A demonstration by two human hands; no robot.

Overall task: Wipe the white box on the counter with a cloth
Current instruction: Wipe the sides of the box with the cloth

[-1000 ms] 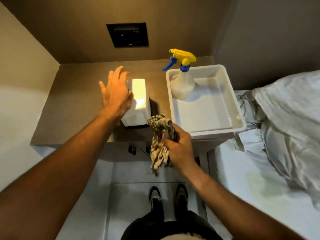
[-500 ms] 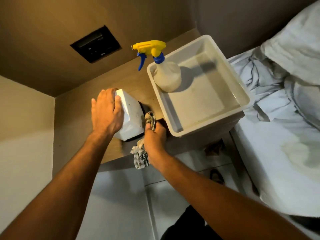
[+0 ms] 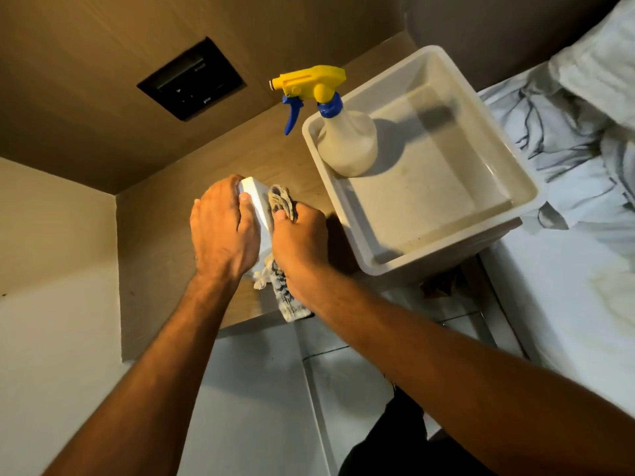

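The white box [image 3: 257,204] stands on the brown wooden counter [image 3: 154,242], mostly hidden by my hands. My left hand [image 3: 221,231] lies over its top and left side, gripping it. My right hand [image 3: 299,242] presses a crumpled striped cloth [image 3: 281,204] against the box's right side; the cloth's loose end hangs down past the counter's front edge.
A white plastic tub [image 3: 508,166] sits on the counter right of the box, with a yellow-and-blue spray bottle [image 3: 343,139] standing in its far corner. A black wall panel [image 3: 192,80] is above. A bed with rumpled sheets [image 3: 567,139] lies at right. Tiled floor below.
My right hand has brought the cloth up from the box's lower front corner onto its right side. My left hand has stayed gripping the box. The view has moved closer.
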